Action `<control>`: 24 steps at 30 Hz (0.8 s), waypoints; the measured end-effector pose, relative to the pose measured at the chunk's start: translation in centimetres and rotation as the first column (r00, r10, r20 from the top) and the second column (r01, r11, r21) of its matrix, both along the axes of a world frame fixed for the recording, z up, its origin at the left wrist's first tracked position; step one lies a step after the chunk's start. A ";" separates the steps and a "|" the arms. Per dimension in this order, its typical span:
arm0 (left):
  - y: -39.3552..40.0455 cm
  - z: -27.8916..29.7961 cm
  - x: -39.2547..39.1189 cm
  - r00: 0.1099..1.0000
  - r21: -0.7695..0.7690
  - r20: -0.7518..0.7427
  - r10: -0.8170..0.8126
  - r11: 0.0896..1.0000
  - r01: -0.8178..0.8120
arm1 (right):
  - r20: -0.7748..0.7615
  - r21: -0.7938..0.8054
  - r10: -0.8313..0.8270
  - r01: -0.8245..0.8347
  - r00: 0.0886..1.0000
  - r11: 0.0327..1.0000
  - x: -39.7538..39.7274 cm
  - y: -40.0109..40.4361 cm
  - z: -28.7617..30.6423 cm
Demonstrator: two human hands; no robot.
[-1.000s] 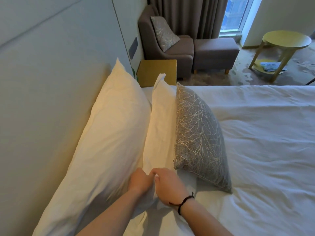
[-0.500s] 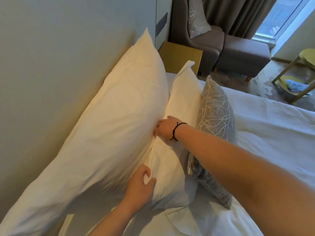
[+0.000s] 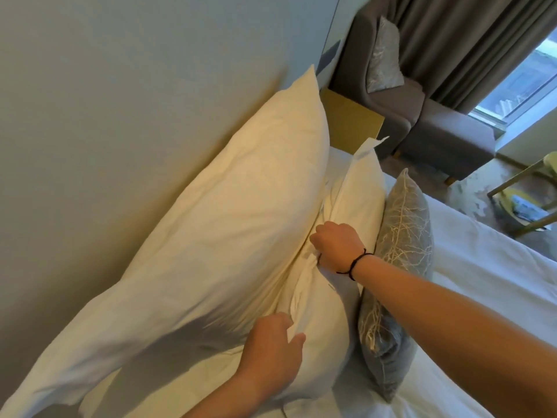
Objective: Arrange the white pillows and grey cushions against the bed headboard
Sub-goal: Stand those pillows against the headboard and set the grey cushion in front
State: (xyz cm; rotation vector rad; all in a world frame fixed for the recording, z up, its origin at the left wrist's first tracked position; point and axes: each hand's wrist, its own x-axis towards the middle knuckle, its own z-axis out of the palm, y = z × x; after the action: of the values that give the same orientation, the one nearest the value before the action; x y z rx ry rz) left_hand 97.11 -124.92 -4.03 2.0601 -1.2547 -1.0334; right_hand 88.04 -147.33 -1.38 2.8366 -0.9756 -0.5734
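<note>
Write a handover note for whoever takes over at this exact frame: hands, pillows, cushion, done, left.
Left hand: fingers spread, pressing the near lower end of the front white pillow.
Right hand: fisted on that pillow's top edge, pinching fabric.
Back white pillow: leaning on the headboard.
Front pillow: upright against the back one, still rumpled.
Grey cushion: standing against the front pillow.
Done: all three stacked in order.
Left: probably smooth and square the front pillow, then straighten the cushion.
</note>
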 end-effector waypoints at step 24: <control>11.6 -0.2 8.7 0.953 0.044 -0.008 0.302 0.952 -0.302 | 0.153 0.286 -0.029 -0.016 0.988 0.958 2.7 2.9 3.3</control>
State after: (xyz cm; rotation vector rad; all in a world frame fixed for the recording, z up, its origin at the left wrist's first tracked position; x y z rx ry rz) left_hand 105.78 -113.34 -4.27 2.1870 -0.8785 -0.9365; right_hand 90.74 -144.40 1.96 3.1784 -0.9998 -0.5397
